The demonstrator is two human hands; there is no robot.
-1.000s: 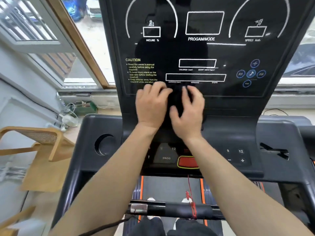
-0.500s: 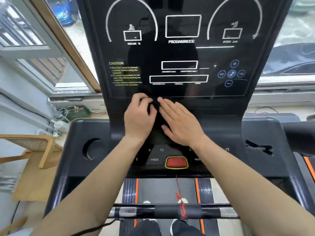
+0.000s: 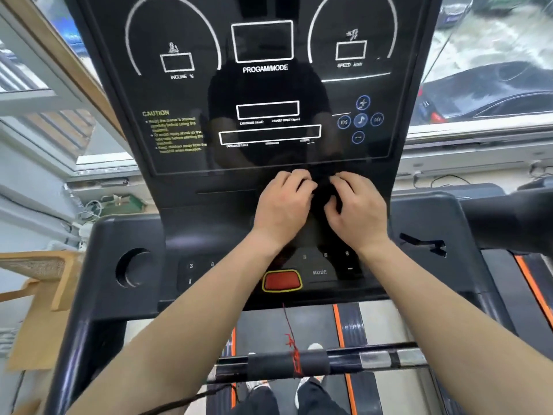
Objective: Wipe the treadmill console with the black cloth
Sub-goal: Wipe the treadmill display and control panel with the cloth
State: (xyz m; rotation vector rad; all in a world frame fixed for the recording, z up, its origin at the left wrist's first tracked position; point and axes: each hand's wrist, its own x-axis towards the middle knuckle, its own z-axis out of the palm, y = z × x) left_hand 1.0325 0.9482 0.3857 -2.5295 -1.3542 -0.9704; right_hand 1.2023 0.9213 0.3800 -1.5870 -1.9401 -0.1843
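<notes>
The treadmill console (image 3: pixel 185 187) is a tall glossy black panel with white display outlines and yellow caution text. Just under its glass edge lies the black cloth (image 3: pixel 320 190), hard to tell from the dark plastic. My left hand (image 3: pixel 284 205) and my right hand (image 3: pixel 357 208) sit side by side on the cloth, fingers curled into it and pressing it against the lower panel. Most of the cloth is hidden under both palms. A red stop button (image 3: pixel 282 280) and number keys lie below my wrists.
A round cup holder (image 3: pixel 134 268) sits at the console's left. A black handlebar (image 3: pixel 314 362) with a red cord crosses in front of me above the belt. A wooden chair (image 3: pixel 39 283) stands at the left; windows flank the console, and another treadmill's rail (image 3: pixel 514 220) is at the right.
Both hands slid with the cloth to the right along the console's lower edge. Their fingers went from flat to curled, bunching the cloth between them.
</notes>
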